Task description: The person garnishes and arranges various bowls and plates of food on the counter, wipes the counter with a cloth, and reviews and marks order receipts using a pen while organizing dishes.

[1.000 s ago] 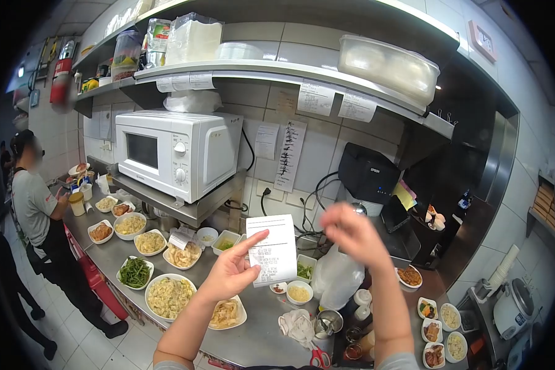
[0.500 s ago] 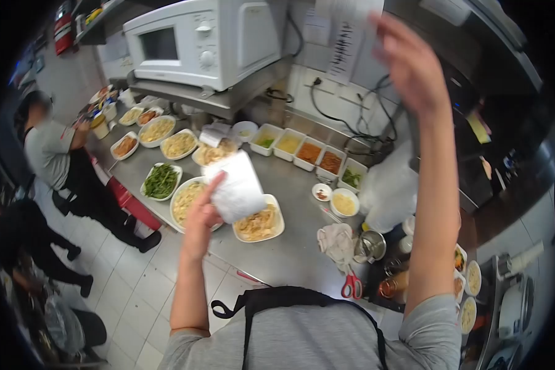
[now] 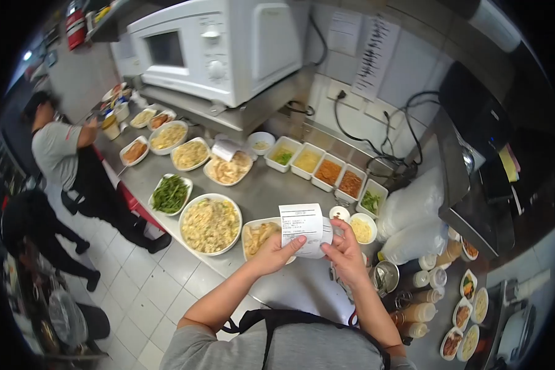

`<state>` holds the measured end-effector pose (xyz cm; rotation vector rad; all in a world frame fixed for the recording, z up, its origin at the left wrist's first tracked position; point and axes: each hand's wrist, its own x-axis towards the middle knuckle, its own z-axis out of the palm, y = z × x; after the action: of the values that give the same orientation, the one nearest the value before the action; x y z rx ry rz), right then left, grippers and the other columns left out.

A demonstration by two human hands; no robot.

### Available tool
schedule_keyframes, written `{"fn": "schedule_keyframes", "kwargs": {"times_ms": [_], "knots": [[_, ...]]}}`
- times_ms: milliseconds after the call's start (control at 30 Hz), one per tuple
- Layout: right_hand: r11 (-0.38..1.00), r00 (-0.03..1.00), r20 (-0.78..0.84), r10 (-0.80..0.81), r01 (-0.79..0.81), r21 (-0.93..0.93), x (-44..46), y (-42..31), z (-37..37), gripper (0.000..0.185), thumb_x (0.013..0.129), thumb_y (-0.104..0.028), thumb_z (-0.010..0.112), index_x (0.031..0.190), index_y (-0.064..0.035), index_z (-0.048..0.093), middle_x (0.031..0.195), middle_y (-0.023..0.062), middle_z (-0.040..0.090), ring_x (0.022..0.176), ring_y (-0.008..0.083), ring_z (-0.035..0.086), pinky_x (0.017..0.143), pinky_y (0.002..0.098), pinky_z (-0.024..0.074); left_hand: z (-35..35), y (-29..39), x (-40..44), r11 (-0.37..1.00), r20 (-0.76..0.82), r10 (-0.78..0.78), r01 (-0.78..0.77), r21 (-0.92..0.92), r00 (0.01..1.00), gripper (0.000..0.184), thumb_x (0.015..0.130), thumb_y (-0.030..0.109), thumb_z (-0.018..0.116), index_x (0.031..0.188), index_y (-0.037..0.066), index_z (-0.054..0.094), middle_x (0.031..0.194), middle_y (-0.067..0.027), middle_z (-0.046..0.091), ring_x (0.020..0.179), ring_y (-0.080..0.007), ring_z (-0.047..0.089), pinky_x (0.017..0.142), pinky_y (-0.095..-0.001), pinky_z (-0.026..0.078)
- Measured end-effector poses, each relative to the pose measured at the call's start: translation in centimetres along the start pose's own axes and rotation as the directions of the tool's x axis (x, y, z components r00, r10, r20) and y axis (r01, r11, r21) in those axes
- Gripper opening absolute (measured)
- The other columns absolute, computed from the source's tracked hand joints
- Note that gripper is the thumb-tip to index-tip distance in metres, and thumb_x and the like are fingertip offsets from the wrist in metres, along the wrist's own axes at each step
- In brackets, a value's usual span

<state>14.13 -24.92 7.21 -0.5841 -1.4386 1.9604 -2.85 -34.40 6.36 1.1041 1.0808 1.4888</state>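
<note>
Printed paper slips point(image 3: 302, 223) are held between both hands above the steel counter. My left hand point(image 3: 276, 253) pinches their lower left side, thumb on the front. My right hand point(image 3: 346, 254) grips the right side, where a second slip shows behind the first. Just behind my left hand sits a white bowl of pale food point(image 3: 257, 236), partly covered. A large round bowl of yellowish food point(image 3: 210, 223) stands to its left. Beyond my right hand is a small bowl of shredded yellow food point(image 3: 362, 229).
A white microwave point(image 3: 216, 46) stands on a raised shelf. Several topping containers point(image 3: 329, 171) line the wall. Sauce bottles point(image 3: 422, 296) and plastic bags point(image 3: 413, 209) are at right. A person in a grey shirt point(image 3: 58, 157) stands at the counter's far left, another person behind.
My right hand has come down from the papers on the wall to the slip in my left hand. Both hands now hold slips, lower and nearer my body.
</note>
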Motion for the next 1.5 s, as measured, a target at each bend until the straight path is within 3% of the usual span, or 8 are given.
{"fn": "schedule_keyframes", "kwargs": {"times_ms": [167,233,300,467,1000,1167,1267,1500], "knots": [[0.967,0.935,-0.265,-0.235,0.198,-0.159,1.0,-0.7,-2.4,0.064,0.081,0.013,0.046,0.134,-0.0099,0.019,0.105,0.0151,0.061,0.091,0.0148,0.061,0.074,0.0243,0.0476,-6.1,2.4,8.6,0.838,-0.476,0.025,0.241,0.490,0.879,0.022,0.081,0.016,0.066,0.099,0.002,0.063,0.089,-0.0033,0.064,0.071,-0.0084,0.054,0.066,-0.0264,0.045],[0.963,0.905,-0.333,-0.265,0.232,-0.135,0.5,-1.8,-3.5,0.064,0.081,0.014,0.046,0.134,-0.0098,0.019,0.105,0.0153,0.060,0.091,0.0148,0.061,0.073,0.0240,0.0478,-14.1,-0.6,14.5,0.577,-0.431,0.511,0.075,0.814,0.743,0.059,0.076,0.026,0.071,0.121,-0.003,0.047,0.121,-0.0184,0.052,0.108,-0.0252,0.052,0.091,-0.0347,0.041],[0.955,0.908,-0.304,-0.290,0.255,-0.149,0.4,-2.7,-4.5,0.062,0.082,0.014,0.045,0.134,-0.0096,0.021,0.108,0.0151,0.060,0.092,0.0146,0.060,0.074,0.0232,0.0476,-22.7,-3.2,19.9,0.739,-0.507,0.454,0.008,0.673,0.733,0.083,0.074,0.024,0.072,0.135,-0.006,0.023,0.137,-0.0238,0.032,0.122,-0.0291,0.038,0.103,-0.0352,0.029],[0.945,0.869,-0.371,-0.328,0.293,-0.148,0.2,-3.1,-5.9,0.060,0.081,0.014,0.045,0.133,-0.0084,0.024,0.110,0.0146,0.059,0.092,0.0139,0.060,0.074,0.0233,0.0481,-34.7,-4.6,27.0,0.341,-0.140,0.728,-0.177,0.923,0.671,0.050,0.073,0.034,0.071,0.107,0.000,0.061,0.110,-0.0138,0.061,0.105,-0.0274,0.055,0.092,-0.0351,0.039],[0.949,0.852,-0.440,-0.285,0.187,-0.253,-0.8,-3.1,-7.4,0.053,0.082,0.012,0.046,0.128,-0.0066,0.028,0.110,0.0131,0.058,0.091,0.0140,0.060,0.074,0.0243,0.0496,-39.8,-8.2,28.9,0.177,-0.366,0.247,0.330,0.927,0.897,0.075,0.057,0.041,0.077,0.118,0.003,0.056,0.114,-0.0207,0.058,0.106,-0.0331,0.056,0.097,-0.0436,0.036],[0.944,0.803,-0.497,-0.329,0.296,-0.148,-1.4,-2.9,-7.9,0.046,0.082,0.011,0.047,0.123,-0.0060,0.034,0.107,0.0115,0.059,0.088,0.0121,0.060,0.072,0.0230,0.0493,-27.9,-3.0,25.9,-0.026,-0.646,0.521,0.767,0.641,0.557,0.096,0.064,0.055,0.071,0.135,0.005,0.030,0.131,-0.0172,0.044,0.119,-0.0302,0.044,0.097,-0.0378,0.035],[0.935,0.754,-0.567,-0.333,0.342,-0.095,-1.3,-1.7,-7.4,0.038,0.082,0.009,0.049,0.116,-0.0053,0.042,0.099,0.0064,0.058,0.083,0.0096,0.058,0.068,0.0217,0.0483,-23.2,0.8,21.0,0.734,-0.276,0.225,0.024,0.679,0.934,0.084,0.074,0.057,0.063,0.133,0.007,0.031,0.124,-0.0108,0.046,0.118,-0.0243,0.044,0.095,-0.0342,0.037],[0.967,0.996,-0.068,-0.057,0.038,-0.253,-1.7,3.9,-3.2,0.028,0.088,-0.010,0.054,0.115,-0.0091,0.050,0.102,0.0003,0.055,0.087,0.0061,0.052,0.065,0.0226,0.0455,-0.3,-3.5,3.0,0.960,0.346,-0.280,0.260,0.104,0.896,0.051,0.081,-0.005,0.058,0.129,0.004,0.044,0.126,-0.0059,0.049,0.111,-0.0123,0.048,0.092,-0.0262,0.040]]}}
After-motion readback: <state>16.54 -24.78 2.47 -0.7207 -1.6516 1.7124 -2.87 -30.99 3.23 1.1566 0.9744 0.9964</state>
